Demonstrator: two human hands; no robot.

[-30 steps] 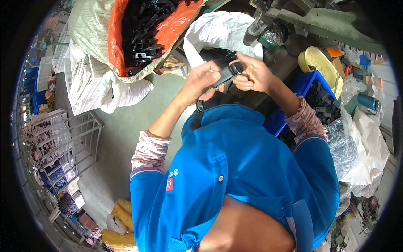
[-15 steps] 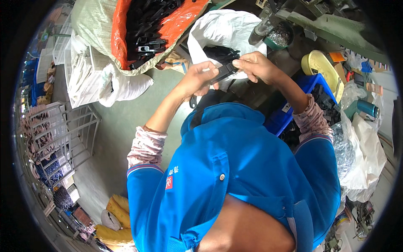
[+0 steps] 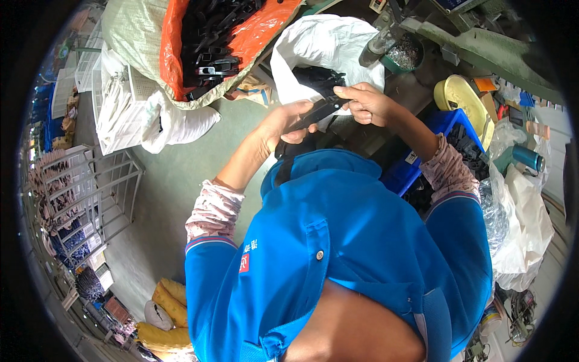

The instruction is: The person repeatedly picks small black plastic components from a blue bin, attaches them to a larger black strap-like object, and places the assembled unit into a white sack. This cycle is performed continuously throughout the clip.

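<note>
My left hand (image 3: 283, 123) and my right hand (image 3: 365, 102) are raised together in front of my chest, both gripping one flat black plastic part (image 3: 318, 111) between the fingers. The part runs diagonally from my left palm up to my right fingertips. Just behind the hands stands an open white bag (image 3: 329, 45) with more black parts (image 3: 316, 77) inside it. My blue shirt fills the lower middle of the view.
A large sack with an orange liner (image 3: 253, 30) holds several black parts at the upper left. A blue crate (image 3: 443, 123) of black parts sits to my right, beside a yellow lid (image 3: 458, 96) and clear plastic bags (image 3: 525, 223). Wire racks (image 3: 90, 193) stand at left.
Both hands have shifted slightly right and up with the black part, which now lies more stretched out between them. The view has tilted a little.
</note>
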